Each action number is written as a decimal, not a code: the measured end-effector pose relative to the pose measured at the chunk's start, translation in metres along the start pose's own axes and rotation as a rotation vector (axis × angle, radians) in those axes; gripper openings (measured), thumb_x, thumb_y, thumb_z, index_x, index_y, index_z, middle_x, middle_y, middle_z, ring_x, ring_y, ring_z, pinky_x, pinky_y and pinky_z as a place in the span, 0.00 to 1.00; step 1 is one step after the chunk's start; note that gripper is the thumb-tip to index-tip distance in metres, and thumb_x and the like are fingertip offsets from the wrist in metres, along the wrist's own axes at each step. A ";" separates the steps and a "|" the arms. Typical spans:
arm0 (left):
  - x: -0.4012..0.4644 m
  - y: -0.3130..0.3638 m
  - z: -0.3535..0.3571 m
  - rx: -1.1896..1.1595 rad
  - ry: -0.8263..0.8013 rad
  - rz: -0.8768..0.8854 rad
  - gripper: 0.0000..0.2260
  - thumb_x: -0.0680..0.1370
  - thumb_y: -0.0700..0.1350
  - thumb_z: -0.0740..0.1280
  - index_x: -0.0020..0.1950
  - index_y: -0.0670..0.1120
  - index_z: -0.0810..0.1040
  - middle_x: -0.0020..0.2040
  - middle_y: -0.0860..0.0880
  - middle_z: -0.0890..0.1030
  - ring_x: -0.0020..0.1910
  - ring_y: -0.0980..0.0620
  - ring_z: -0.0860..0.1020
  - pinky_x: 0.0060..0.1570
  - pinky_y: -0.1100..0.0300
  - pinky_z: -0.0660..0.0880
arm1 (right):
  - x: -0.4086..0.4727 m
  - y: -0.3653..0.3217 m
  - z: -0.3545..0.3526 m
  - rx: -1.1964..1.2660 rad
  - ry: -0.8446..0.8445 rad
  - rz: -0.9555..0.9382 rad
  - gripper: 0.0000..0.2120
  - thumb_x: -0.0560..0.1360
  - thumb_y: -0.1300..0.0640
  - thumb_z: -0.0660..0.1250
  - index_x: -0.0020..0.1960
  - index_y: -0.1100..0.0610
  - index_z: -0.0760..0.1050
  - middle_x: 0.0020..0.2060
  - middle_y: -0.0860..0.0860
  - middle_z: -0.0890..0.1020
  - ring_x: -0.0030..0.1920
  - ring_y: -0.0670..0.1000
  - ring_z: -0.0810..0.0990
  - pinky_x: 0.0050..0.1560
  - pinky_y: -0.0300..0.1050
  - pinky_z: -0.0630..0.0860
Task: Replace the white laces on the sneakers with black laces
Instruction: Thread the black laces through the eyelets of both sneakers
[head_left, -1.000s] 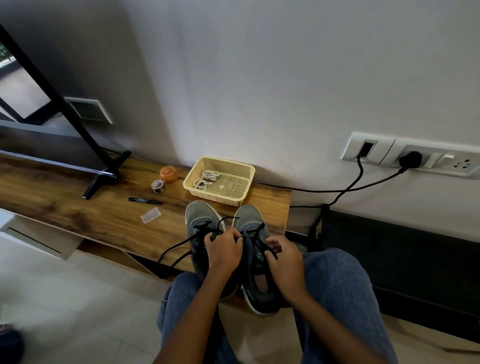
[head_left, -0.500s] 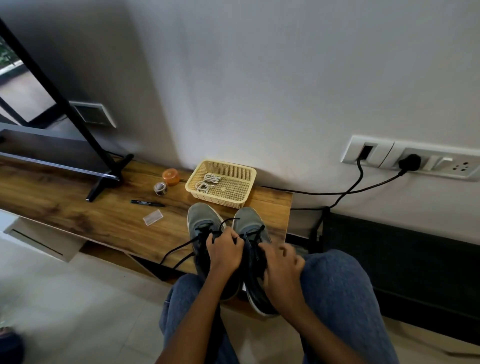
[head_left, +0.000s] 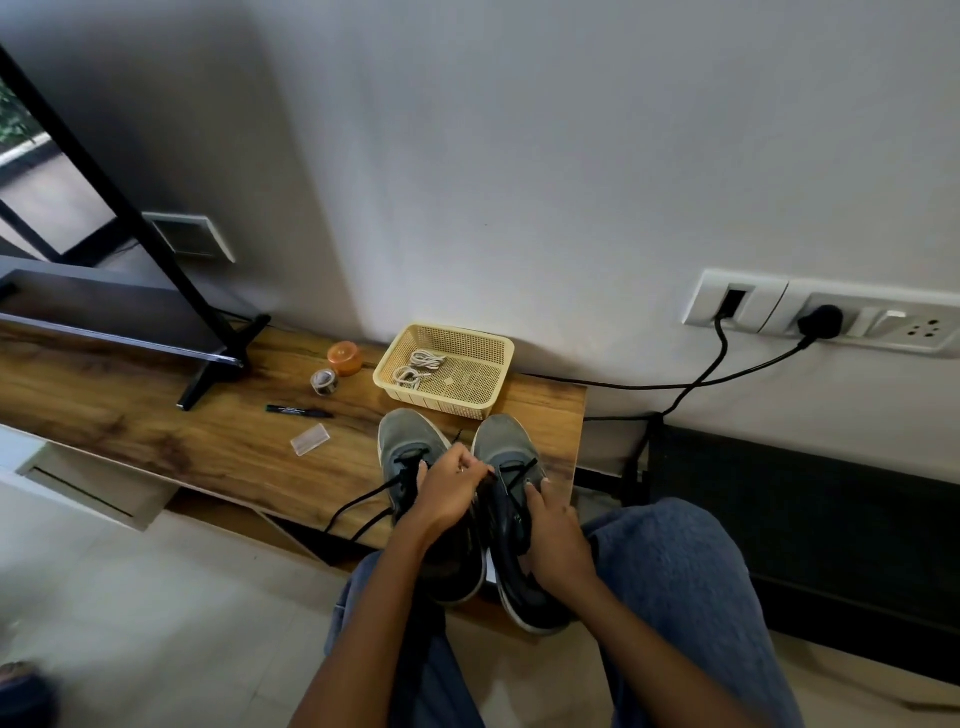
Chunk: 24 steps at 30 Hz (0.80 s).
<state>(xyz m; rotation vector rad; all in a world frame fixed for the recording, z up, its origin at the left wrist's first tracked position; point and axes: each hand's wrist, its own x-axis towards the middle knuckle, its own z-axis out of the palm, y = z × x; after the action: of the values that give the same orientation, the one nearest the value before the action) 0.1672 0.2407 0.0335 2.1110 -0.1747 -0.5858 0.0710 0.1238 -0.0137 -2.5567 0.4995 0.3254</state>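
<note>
Two grey sneakers stand side by side at the near right end of the wooden shelf (head_left: 156, 431). The left sneaker (head_left: 410, 441) carries a black lace whose loose ends (head_left: 363, 509) trail off to the left. My left hand (head_left: 447, 493) reaches across and pinches the black lace (head_left: 514, 475) of the right sneaker (head_left: 506, 449). My right hand (head_left: 550, 530) grips that sneaker's side near the collar. The white laces (head_left: 418, 369) lie bundled in the cream basket (head_left: 467, 402) behind the shoes.
On the shelf lie a black marker (head_left: 298, 411), a clear plastic piece (head_left: 310, 439), a small tape roll (head_left: 324, 382) and an orange lid (head_left: 344, 357). A black stand foot (head_left: 218, 358) sits left. Black cables (head_left: 675, 387) run from the wall sockets (head_left: 831, 317). My jeans-clad knees (head_left: 675, 582) are below.
My left hand has shifted right onto the right sneaker's lace. My right hand has slid down from the lacing to the shoe's side.
</note>
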 end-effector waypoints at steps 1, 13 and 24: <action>-0.002 0.002 -0.005 -0.067 -0.006 0.020 0.12 0.78 0.46 0.65 0.37 0.47 0.67 0.38 0.54 0.80 0.53 0.51 0.78 0.69 0.48 0.60 | 0.000 -0.001 0.000 -0.012 -0.002 0.013 0.37 0.76 0.60 0.65 0.78 0.54 0.48 0.77 0.52 0.50 0.72 0.60 0.59 0.65 0.52 0.68; -0.031 0.016 -0.057 -0.954 0.343 0.109 0.08 0.80 0.34 0.56 0.43 0.43 0.68 0.40 0.43 0.84 0.45 0.45 0.82 0.55 0.49 0.75 | 0.001 -0.004 0.000 -0.086 -0.030 0.048 0.41 0.75 0.57 0.68 0.78 0.54 0.46 0.78 0.53 0.47 0.73 0.61 0.57 0.65 0.51 0.69; -0.051 0.011 -0.083 -1.097 0.936 0.136 0.09 0.80 0.35 0.55 0.44 0.47 0.67 0.37 0.49 0.75 0.32 0.56 0.75 0.40 0.61 0.77 | 0.001 -0.006 0.000 -0.101 -0.045 0.060 0.40 0.76 0.58 0.67 0.78 0.53 0.45 0.78 0.52 0.45 0.74 0.61 0.55 0.65 0.52 0.69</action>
<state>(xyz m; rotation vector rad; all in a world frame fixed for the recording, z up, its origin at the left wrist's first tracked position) 0.1628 0.3131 0.0991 1.0876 0.4431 0.3863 0.0743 0.1277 -0.0112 -2.6290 0.5572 0.4392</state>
